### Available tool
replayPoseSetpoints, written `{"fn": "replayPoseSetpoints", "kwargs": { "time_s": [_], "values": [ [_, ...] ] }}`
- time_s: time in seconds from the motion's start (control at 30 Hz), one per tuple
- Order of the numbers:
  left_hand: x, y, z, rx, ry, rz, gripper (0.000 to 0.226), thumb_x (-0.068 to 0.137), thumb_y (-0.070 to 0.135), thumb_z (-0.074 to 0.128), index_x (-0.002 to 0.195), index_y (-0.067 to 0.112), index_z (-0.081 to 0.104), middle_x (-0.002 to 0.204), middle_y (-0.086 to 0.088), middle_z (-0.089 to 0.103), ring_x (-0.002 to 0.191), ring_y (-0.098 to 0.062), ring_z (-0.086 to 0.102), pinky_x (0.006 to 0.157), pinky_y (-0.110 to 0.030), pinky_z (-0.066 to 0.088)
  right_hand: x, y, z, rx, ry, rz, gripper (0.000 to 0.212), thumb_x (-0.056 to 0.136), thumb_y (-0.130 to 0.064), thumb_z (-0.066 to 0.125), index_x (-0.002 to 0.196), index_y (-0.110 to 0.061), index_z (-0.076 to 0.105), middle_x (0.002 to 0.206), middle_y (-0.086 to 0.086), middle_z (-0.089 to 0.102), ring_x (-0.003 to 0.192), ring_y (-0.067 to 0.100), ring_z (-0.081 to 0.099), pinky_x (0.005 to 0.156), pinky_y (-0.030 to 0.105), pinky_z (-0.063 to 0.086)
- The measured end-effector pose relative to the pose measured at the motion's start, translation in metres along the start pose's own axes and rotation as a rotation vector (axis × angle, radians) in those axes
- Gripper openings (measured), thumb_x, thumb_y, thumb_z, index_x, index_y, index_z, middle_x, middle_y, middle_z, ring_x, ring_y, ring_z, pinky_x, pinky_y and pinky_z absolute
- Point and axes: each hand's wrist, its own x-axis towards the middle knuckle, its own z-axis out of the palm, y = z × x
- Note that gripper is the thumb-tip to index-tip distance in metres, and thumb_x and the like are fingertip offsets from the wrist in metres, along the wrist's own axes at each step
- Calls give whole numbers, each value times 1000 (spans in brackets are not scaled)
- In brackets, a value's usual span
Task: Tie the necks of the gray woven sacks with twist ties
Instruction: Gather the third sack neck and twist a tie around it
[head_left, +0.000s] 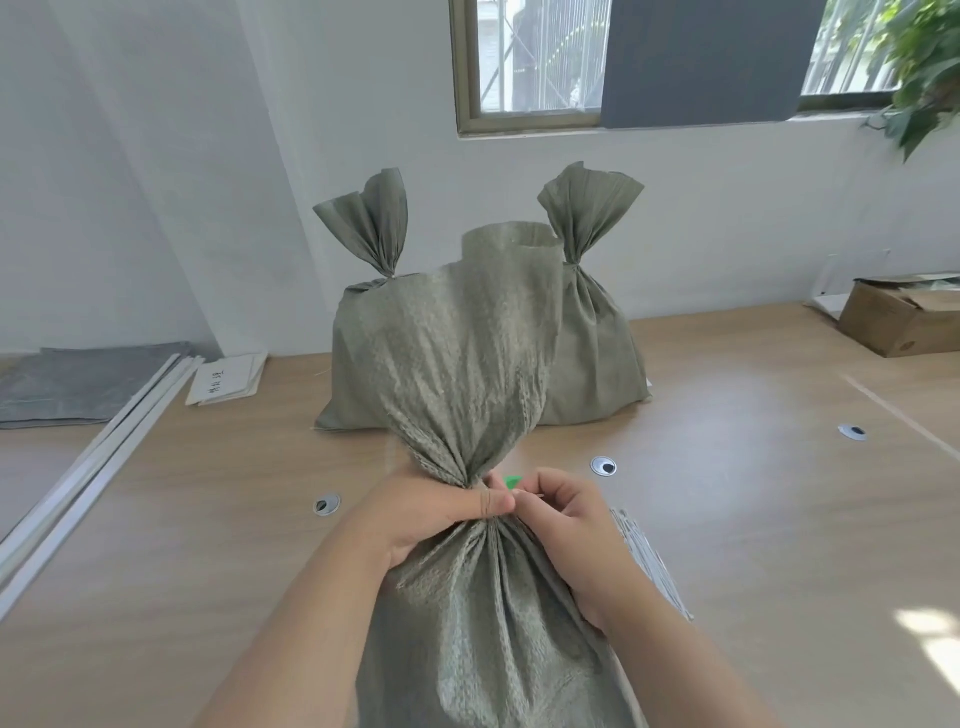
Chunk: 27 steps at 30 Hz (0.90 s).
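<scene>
A gray woven sack (467, 364) stands right in front of me on the wooden table (753, 519), its neck bunched together. My left hand (441, 512) grips the neck from the left, thumb across it over a thin twist tie (485, 501) wound round the neck. My right hand (566, 514) pinches the tie's end just right of the neck. Behind stand two more sacks, one at the left (363, 332) and one at the right (592, 343), both with cinched necks and flared tops.
A bundle of spare twist ties (649, 561) lies on the table right of my right hand. A small green thing (511, 480) peeks out behind the neck. Round cable grommets (603, 466) dot the tabletop. White strips (93, 467) and papers lie left, a cardboard box (898, 317) far right.
</scene>
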Motion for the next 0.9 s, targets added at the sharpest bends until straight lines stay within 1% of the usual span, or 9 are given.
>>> {"fn": "replayPoseSetpoints", "kwargs": {
  "time_s": [0.13,0.27,0.37,0.43,0.47,0.53,0.63,0.77,0.9],
  "values": [
    [-2,0,0,81,-55,11,30,59,30,86,83,15,75,90,-3,75,94,-18,70,99,-42,51,-2,-1,-7,86,-74,67,20,83,-21,71,68,-12,63,78,14,62,79,23,55,76,36,42],
    [-5,1,1,63,-57,26,25,68,22,85,90,13,76,96,-5,76,98,-16,70,100,-41,51,-5,-6,-12,164,-125,59,10,75,-7,67,66,-12,69,70,7,66,67,16,60,66,23,50],
    [-7,2,3,-27,-27,34,31,75,10,83,104,18,76,112,-1,75,112,-14,67,102,-34,49,-5,-4,-16,258,-135,67,17,71,3,67,68,-12,73,84,18,70,80,26,66,80,35,54],
    [-7,3,5,-52,-1,32,27,78,3,78,99,22,76,110,1,76,112,-16,67,100,-34,49,-3,0,-19,239,-122,68,8,70,-1,75,76,2,72,95,32,67,91,35,63,91,50,50],
    [-7,5,6,-65,12,20,27,81,0,75,96,21,76,106,2,77,111,-17,67,97,-33,50,-2,3,-20,224,-111,62,22,71,-2,78,84,12,68,98,36,67,92,38,63,92,53,49],
    [-8,8,7,-99,20,-18,26,83,-5,70,94,19,75,97,3,78,103,-17,68,92,-31,50,-3,4,-21,219,-106,49,26,73,0,81,88,16,67,91,31,70,83,31,65,82,41,54],
    [-10,13,8,-93,30,-60,17,71,13,78,86,22,77,87,8,78,89,-11,67,87,-30,47,-5,0,-18,233,-98,29,12,75,-1,74,86,-3,78,82,16,74,69,16,63,71,23,54],
    [-9,14,3,-76,23,-42,15,67,21,78,81,24,76,80,10,74,76,-7,64,72,-28,41,-3,0,-13,189,-59,27,28,86,12,63,80,-11,79,79,13,74,65,13,60,67,20,53],
    [-8,13,0,-74,-3,7,14,68,24,78,82,21,74,79,2,71,72,-8,65,65,-24,44,-4,-4,-8,155,-11,28,21,88,9,64,86,-8,77,80,13,74,66,14,59,68,22,53]
  ]
}}
